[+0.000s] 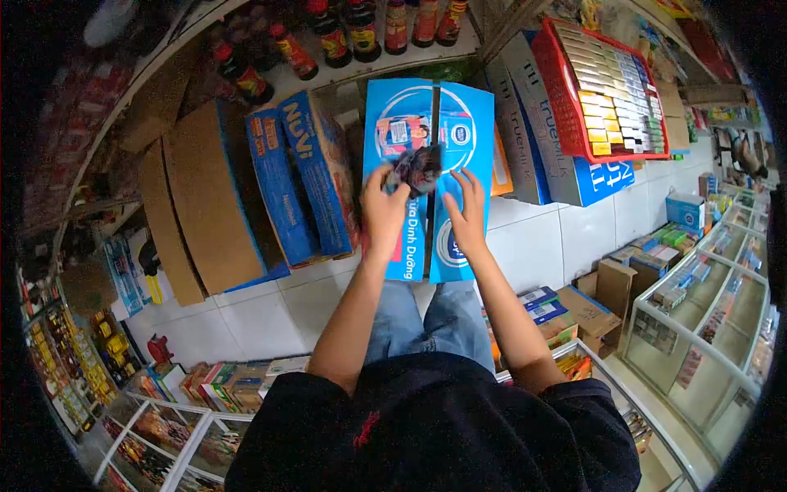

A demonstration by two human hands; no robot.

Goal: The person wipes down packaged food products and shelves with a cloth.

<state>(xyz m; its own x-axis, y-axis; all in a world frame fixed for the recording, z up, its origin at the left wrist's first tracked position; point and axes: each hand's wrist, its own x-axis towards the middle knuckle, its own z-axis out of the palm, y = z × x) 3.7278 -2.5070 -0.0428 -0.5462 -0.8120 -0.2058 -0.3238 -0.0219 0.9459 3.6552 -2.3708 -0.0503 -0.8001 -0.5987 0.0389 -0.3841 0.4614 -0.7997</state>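
A bright blue carton (471, 107) with two top flaps and a narrow dark gap between them stands in front of my legs. Over its middle, my left hand (384, 205) grips a dark, crumpled item (416, 170), blurred, perhaps a cloth or bag. My right hand (466, 209) is over the right flap, its fingers spread and bent, with nothing in it. Whether its fingertips touch the flap, I cannot tell.
Blue NuVi boxes (307, 164) and a brown carton (205, 197) stand to the left. On the right, a red basket (566, 135) of small packs rests on TH true milk boxes (525, 139). Sauce bottles (363, 33) line the shelf ahead. Glass cases (684, 316) stand at right.
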